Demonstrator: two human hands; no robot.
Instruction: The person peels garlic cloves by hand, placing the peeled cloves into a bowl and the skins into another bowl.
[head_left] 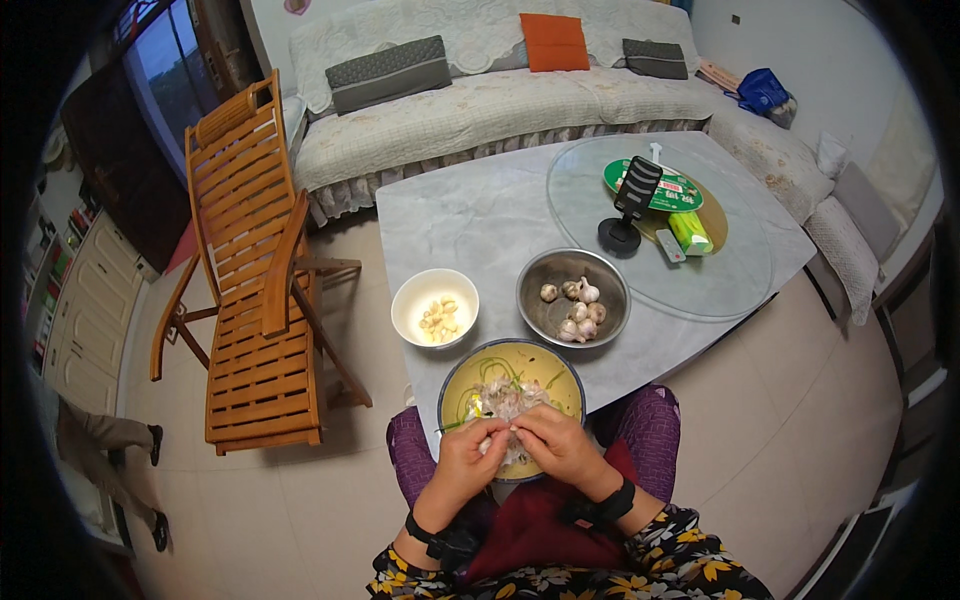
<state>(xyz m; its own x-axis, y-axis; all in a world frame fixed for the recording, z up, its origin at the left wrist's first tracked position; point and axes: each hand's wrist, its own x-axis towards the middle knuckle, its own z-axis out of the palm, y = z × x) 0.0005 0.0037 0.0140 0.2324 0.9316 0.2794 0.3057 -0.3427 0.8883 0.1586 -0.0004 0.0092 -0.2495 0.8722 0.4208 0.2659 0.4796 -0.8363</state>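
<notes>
Over a yellow bowl (462, 376) with a dark rim, both my hands meet fingertip to fingertip. My left hand (464, 463) is closed in a pinch around a small pale garlic clove (486, 444), mostly covered by the fingers. Pressed against it, my right hand (560, 447) also has its fingers pinched together at the clove. Papery garlic skins (510, 397) and green strips lie in the yellow bowl. Beyond it to the left, a white bowl (403, 312) contains peeled garlic cloves (440, 318). A metal bowl (537, 283) to the right holds several unpeeled garlic bulbs (580, 322).
The bowls are on a grey marbled table (450, 220). A glass turntable (590, 190) bears a black microphone-like stand (632, 205), a green oval lid (685, 192) and a tissue pack (690, 233). A wooden recliner (255, 300) stands left; a sofa (460, 115) lies behind. Another person's legs (105, 450) show far left.
</notes>
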